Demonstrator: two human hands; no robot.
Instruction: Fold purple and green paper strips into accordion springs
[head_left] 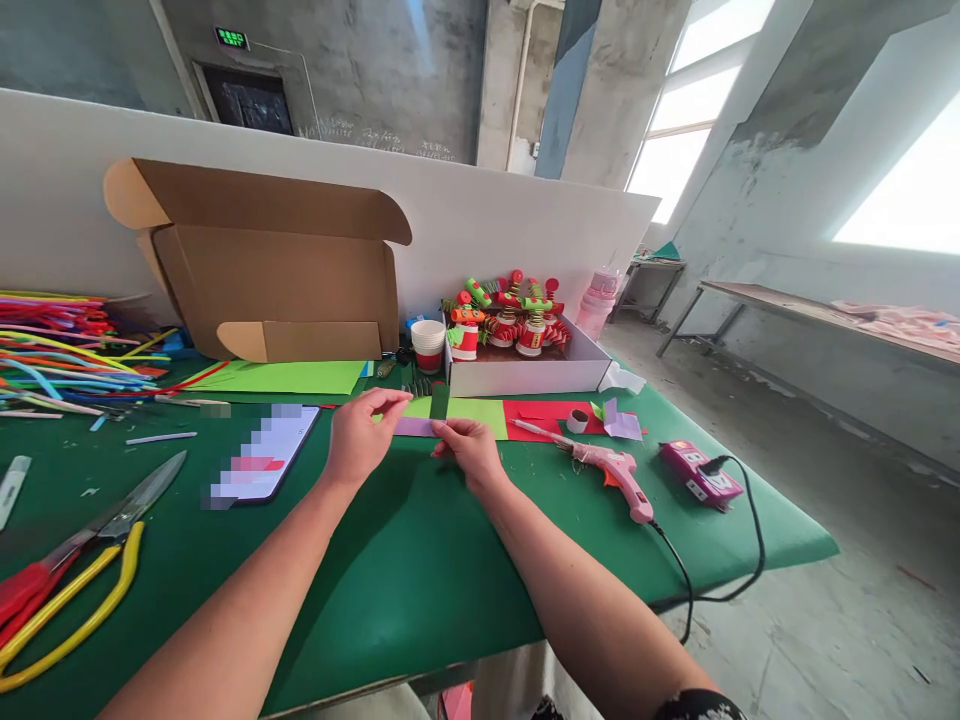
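My right hand is closed, thumb and fingers pinching the lower end of a small dark green paper strip that stands upright. To its left, my left hand is raised with thumb and fingertips pressed together; whatever is between them, if anything, is too small to make out. Beneath and between the hands lie a purple paper strip and a light green paper. A red paper continues to the right, with a small paper ring and a folded lilac paper piece on it.
A pink glue gun and a pink power block with a cord lie right. Left are a phone, large scissors and pipe cleaners. Behind stand a cardboard box, paper cups and a white box of figures.
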